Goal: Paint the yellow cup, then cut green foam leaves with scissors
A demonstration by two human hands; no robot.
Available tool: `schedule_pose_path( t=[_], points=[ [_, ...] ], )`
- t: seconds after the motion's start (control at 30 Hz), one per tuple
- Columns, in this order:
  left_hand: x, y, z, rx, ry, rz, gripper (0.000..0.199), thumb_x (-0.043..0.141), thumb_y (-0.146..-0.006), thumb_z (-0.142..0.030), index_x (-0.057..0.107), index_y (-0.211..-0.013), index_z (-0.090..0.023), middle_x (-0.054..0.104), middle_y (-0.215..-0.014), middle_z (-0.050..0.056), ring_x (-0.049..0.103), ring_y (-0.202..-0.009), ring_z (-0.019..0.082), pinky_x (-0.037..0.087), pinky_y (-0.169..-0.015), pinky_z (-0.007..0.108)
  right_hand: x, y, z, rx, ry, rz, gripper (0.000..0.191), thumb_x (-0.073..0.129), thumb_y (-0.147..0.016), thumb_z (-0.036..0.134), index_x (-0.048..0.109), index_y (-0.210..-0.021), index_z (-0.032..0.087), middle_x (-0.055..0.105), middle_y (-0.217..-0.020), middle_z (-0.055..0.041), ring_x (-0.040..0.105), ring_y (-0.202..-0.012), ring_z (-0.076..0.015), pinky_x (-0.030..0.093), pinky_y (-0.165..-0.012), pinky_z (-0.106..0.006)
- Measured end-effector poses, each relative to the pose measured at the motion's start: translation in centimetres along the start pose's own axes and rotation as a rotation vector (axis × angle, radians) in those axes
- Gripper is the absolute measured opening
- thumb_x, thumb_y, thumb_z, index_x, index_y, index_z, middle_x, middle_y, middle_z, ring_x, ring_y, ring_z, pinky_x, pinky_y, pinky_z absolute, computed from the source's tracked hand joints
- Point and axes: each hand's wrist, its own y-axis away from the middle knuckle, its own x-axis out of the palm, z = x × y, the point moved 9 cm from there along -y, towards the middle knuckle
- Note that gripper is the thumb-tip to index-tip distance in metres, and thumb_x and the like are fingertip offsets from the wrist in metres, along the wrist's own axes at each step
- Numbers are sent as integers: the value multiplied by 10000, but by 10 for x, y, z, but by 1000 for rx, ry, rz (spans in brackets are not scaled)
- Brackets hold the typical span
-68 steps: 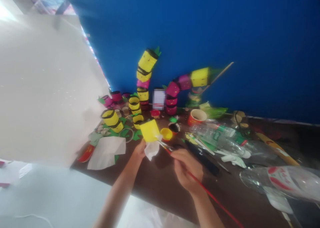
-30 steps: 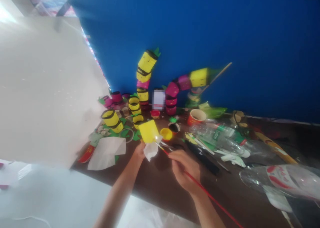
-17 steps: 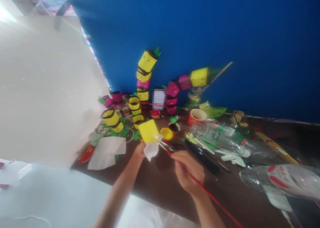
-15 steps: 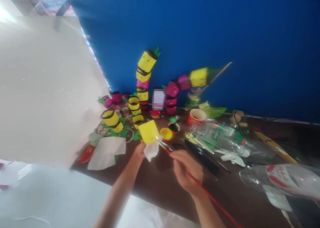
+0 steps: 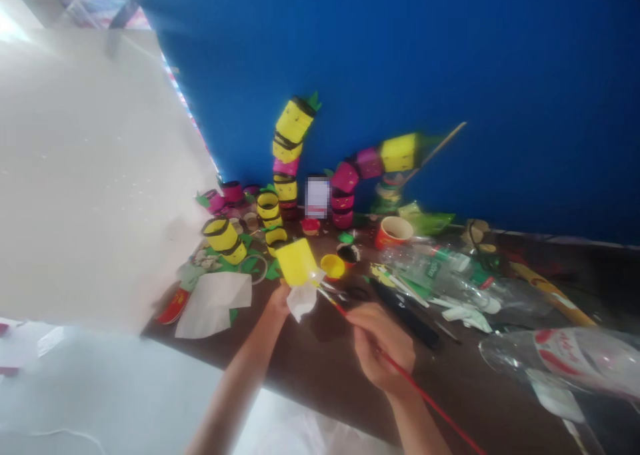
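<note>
My left hand is closed at the lower left of a yellow painted cup-like piece and holds it up, its fingers mostly hidden behind it. A crumpled white tissue or paper hangs below the piece. In my closed right hand is a paintbrush with a long red handle. Its yellowed tip is close to the lower right corner of the piece; whether they touch I cannot tell. Just right of the piece stand a small cup of yellow paint and a cup of dark paint.
Yellow banded cups and a white paper sheet lie on the left. Jointed yellow-and-pink cup chains rest against the blue wall. Scissors, a red paper cup and clear plastic bottles occupy the right.
My right hand and the paintbrush have shifted slightly right and down, drawing the tip a little away from the yellow piece. My left hand and the piece have hardly moved.
</note>
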Motion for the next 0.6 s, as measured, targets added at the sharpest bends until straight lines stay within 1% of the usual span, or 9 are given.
schedule_pose_path(
  t=[0.13, 0.27, 0.37, 0.47, 0.53, 0.6],
  points=[
    [-5, -1, 1, -10, 8, -22, 284, 629, -755, -312, 655, -1002, -172, 679, -624, 23, 660, -624, 175, 506, -795, 319, 7, 0, -2, 4, 33, 13, 257, 519, -747, 21, 604, -932, 177, 646, -806, -78, 627, -760, -179, 530, -651, -319],
    [-5, -1, 1, -21, 18, 5, 166, 666, -717, -265, 682, -841, -155, 668, -588, 15, 637, -552, 149, 511, -776, 293, 12, 0, -5, 10, 5, 47, 252, 528, -738, 16, 602, -919, 175, 643, -803, -77, 614, -745, -170, 526, -660, -319],
    [-4, -1, 1, -23, 24, 52, 132, 687, -694, -266, 682, -775, -162, 675, -591, 17, 638, -551, 150, 518, -753, 287, 12, 0, -6, 27, 3, 84, 214, 517, -748, 37, 604, -882, 179, 637, -774, -72, 604, -721, -168, 522, -655, -326],
    [-1, 0, 2, -34, 32, 116, 175, 689, -691, -311, 686, -790, -168, 678, -600, 26, 650, -584, 172, 520, -760, 317, 10, 0, -4, 22, -15, 108, 172, 516, -749, 55, 607, -826, 179, 626, -735, -62, 603, -692, -171, 518, -632, -329],
    [3, 0, 1, -38, 45, 166, 219, 710, -662, -341, 686, -793, -167, 677, -603, 26, 656, -608, 185, 519, -771, 331, 6, 1, -2, 8, -17, 87, 167, 517, -749, 54, 610, -810, 178, 627, -721, -57, 610, -684, -173, 520, -632, -333],
    [7, -1, 0, -35, 64, 220, 251, 744, -613, -329, 686, -793, -164, 673, -605, 25, 666, -668, 202, 511, -796, 337, 0, 2, -3, 24, -7, 32, 179, 513, -761, 54, 614, -836, 181, 646, -720, -54, 629, -689, -173, 531, -639, -328]
  ],
)
